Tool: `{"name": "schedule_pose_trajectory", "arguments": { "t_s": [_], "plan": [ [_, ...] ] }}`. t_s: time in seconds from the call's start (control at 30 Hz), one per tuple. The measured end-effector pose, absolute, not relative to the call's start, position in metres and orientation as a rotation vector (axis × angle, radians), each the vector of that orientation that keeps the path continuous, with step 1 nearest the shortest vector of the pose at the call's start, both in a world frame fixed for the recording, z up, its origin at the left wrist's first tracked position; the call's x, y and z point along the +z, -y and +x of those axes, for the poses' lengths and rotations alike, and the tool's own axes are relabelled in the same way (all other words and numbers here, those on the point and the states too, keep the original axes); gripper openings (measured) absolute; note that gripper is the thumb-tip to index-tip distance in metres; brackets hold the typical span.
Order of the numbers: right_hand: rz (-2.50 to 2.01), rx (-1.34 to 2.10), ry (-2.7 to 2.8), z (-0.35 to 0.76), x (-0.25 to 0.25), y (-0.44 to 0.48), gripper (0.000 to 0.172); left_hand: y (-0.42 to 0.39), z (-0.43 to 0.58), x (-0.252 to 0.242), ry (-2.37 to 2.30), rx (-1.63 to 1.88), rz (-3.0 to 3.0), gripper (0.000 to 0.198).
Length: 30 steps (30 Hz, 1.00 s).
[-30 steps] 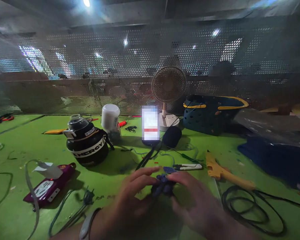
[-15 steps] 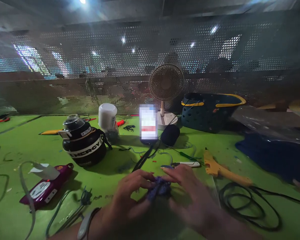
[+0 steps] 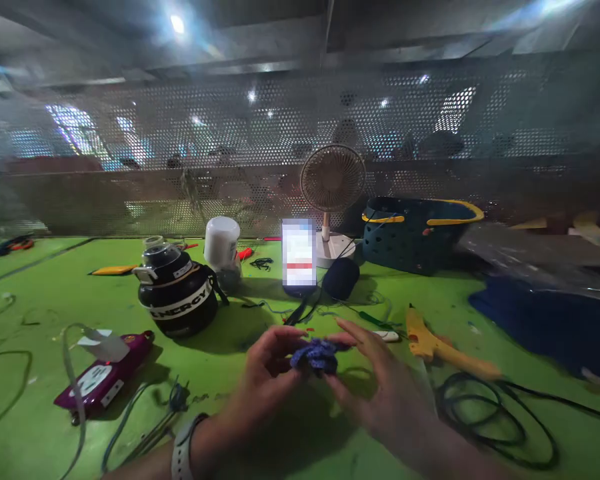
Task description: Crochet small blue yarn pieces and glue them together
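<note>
A small blue-purple knitted piece (image 3: 315, 356) is held between both hands above the green table (image 3: 250, 433). My left hand (image 3: 270, 373) pinches its left side between thumb and fingers. On the other side, my right hand (image 3: 373, 377) has its thumb and a finger at the right edge, with the index finger raised. Behind the hands lie a dark yarn ball (image 3: 341, 279), a green-handled hook (image 3: 375, 320) and a white-handled tool (image 3: 386, 336), partly covered by the right hand.
A lit phone (image 3: 299, 257) stands before a fan (image 3: 333, 179). Left are a black bottle (image 3: 177, 300), a white-topped jar (image 3: 222, 241) and a purple power strip (image 3: 110, 377). Right are a yellow glue gun (image 3: 430, 343), coiled cable (image 3: 485, 413), a basket (image 3: 405, 243) and dark blue cloth (image 3: 545, 327).
The knitted piece has been raised slightly and turned, showing more of its folds. Both hands have shifted with it. The view has tilted up a little, so the background sits lower.
</note>
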State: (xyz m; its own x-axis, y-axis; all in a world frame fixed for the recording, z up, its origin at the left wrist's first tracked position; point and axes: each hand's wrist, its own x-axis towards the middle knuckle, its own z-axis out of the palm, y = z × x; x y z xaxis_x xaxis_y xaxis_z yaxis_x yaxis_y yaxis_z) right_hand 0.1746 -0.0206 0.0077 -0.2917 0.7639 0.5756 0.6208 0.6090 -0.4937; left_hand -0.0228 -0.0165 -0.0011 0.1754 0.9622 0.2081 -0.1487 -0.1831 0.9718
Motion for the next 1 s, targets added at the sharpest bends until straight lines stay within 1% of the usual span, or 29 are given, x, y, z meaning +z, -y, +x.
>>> {"name": "schedule_pose_trajectory", "arguments": {
  "t_s": [0.07,0.17,0.27,0.33,0.37,0.43,0.53,0.6,0.67,0.83,1.0],
  "plan": [
    [-1.129,0.291,1.999,0.174,0.007,0.019,0.055,0.016,-0.023,-0.002,-0.841,1.226,1.335,0.04],
    [-1.09,0.261,2.012,0.173,0.007,0.018,0.052,0.016,-0.024,-0.003,-0.843,1.155,1.426,0.047],
    [-0.996,0.226,2.053,0.172,0.009,0.021,0.051,0.017,-0.026,-0.005,-0.896,1.164,1.53,0.041],
    [-0.961,0.288,2.056,0.173,0.011,0.023,0.052,0.017,-0.027,-0.007,-0.902,1.209,1.595,0.034],
    [-0.969,0.358,2.042,0.175,0.013,0.023,0.052,0.017,-0.027,-0.008,-0.886,1.23,1.625,0.034],
    [-1.03,0.56,1.985,0.178,0.016,0.022,0.043,0.018,-0.027,-0.01,-0.84,1.252,1.672,0.038],
    [-1.135,0.824,1.879,0.18,0.019,0.016,0.021,0.021,-0.026,-0.011,-0.794,1.255,1.698,0.044],
    [-1.152,0.924,1.848,0.179,0.02,0.013,0.016,0.023,-0.025,-0.01,-0.788,1.261,1.702,0.043],
    [-1.152,0.986,1.821,0.176,0.02,0.011,0.015,0.024,-0.025,-0.009,-0.773,1.266,1.712,0.042],
    [-1.208,0.998,1.792,0.172,0.021,0.013,0.019,0.022,-0.025,-0.008,-0.713,1.265,1.757,0.043],
    [-1.177,1.212,1.739,0.171,0.02,0.012,0.02,0.018,-0.029,-0.009,-0.635,1.21,1.987,0.047]
  ]
}}
